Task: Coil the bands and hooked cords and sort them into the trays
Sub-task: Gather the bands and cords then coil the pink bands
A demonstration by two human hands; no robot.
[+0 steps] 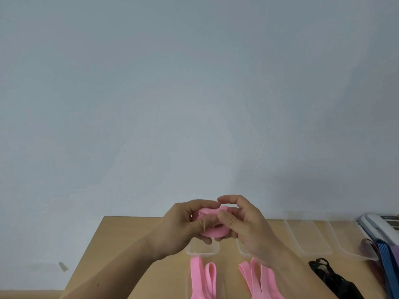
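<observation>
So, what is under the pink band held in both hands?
A clear tray on the wooden table. Only its near end shows, and nothing is seen in that part; the left hand, right hand and pink band cover the rest.

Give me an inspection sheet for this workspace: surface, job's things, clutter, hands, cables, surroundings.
Surface: wooden table, light brown.
Job's things: pink band held partly coiled above the table; loose pink bands lying at the near edge; clear trays in a row behind them; black cord and blue cord at the right.
Clutter: grey device at the far right, cut off by the frame.
Hands: left hand and right hand both grip the pink band.
Cables: nothing seen beyond the job's cords.
Surroundings: plain pale wall behind the table.
</observation>
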